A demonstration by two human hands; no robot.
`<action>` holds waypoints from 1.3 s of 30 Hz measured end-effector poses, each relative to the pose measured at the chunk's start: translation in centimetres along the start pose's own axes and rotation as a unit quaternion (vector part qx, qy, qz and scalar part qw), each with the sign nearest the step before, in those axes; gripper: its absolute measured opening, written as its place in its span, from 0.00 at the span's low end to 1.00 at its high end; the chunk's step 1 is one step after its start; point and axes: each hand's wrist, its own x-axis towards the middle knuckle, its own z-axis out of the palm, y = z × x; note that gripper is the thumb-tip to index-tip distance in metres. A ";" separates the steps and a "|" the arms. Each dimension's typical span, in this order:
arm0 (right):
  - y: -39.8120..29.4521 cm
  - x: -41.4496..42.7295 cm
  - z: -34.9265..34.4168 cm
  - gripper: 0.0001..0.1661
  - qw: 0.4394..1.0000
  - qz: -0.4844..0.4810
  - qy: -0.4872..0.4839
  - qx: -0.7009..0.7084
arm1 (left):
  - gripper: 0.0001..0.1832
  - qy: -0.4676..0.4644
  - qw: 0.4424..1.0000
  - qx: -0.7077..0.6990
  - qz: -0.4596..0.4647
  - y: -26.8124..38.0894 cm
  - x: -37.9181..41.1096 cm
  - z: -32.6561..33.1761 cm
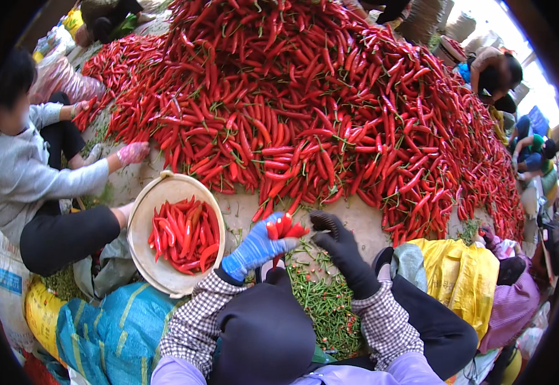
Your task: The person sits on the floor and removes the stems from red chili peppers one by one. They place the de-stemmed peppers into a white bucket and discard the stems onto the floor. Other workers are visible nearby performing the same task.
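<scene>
My left hand, in a blue knit glove, is closed around several red chili peppers whose stemless ends point up. Just to its right, my right hand wears a black glove with its fingers curled apart; I see nothing between them. Beyond both hands rises a large heap of red chili peppers. At my left stands a white plastic bucket with red peppers inside. Green pepper stems lie scattered on the floor between my legs, below my hands.
A co-worker with pink gloves sits at the left beside the heap. Blue woven sacking lies below the bucket. Yellow sacking lies to my right, next to another person in pink. More people sit around the heap's far edges.
</scene>
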 end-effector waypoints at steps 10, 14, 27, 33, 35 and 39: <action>6.6 6.6 -0.3 0.15 0.974 0.018 -0.003 -0.227 | 0.21 0.042 0.983 0.172 -0.041 2.1 -2.9 -0.4; 7.0 16.7 -6.0 0.16 0.867 -0.134 0.200 -0.435 | 0.21 0.297 0.936 0.188 0.022 4.4 -5.5 -6.5; 3.8 11.1 -5.5 0.11 0.911 -0.203 0.074 -0.352 | 0.24 0.203 0.907 0.341 0.140 0.1 2.5 -1.4; 5.2 4.4 -3.1 0.12 0.992 0.120 0.025 0.011 | 0.16 -0.099 0.962 0.232 -0.101 -7.1 5.6 1.9; 9.7 2.6 -3.7 0.13 0.909 0.317 0.078 0.259 | 0.15 -0.124 0.931 0.344 0.012 -9.3 4.8 2.2; 16.3 4.1 -6.8 0.21 0.948 0.234 -0.102 -0.191 | 0.17 -0.073 0.939 0.335 -0.012 -15.3 1.4 0.5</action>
